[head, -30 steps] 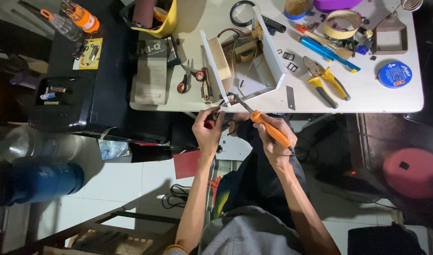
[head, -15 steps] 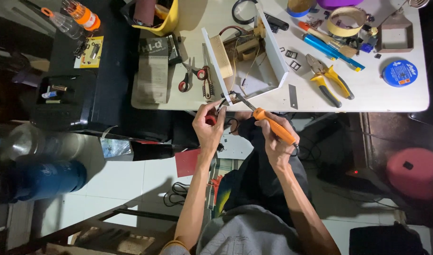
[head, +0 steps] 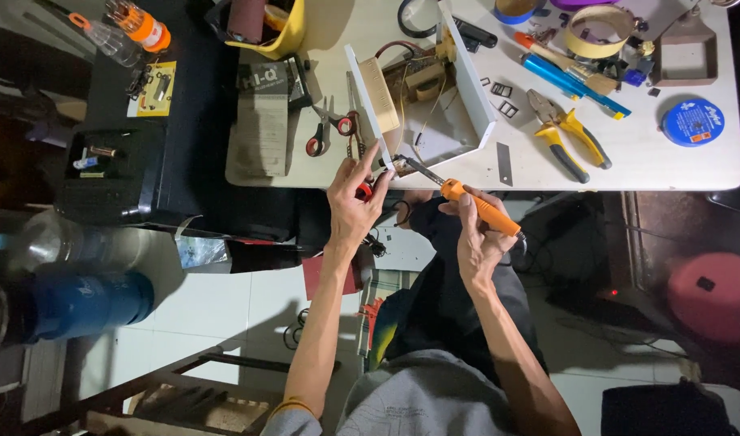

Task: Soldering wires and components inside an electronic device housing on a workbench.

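Gripping an orange-handled soldering iron (head: 475, 206), the right hand (head: 479, 242) is clamped round its handle, the metal tip aimed at the near corner of an open white box (head: 475, 89) with wiring inside, at the desk (head: 628, 165) edge. The left hand (head: 354, 202) pinches something small and red just beside that tip. Red-handled scissors (head: 325, 133) and yellow pliers (head: 568, 133) lie nearby.

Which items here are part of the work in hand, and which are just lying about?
In hand: soldering iron in right hand; left hand at the open white box.
Lying about: yellow pliers, red scissors, tape roll, blue tin.
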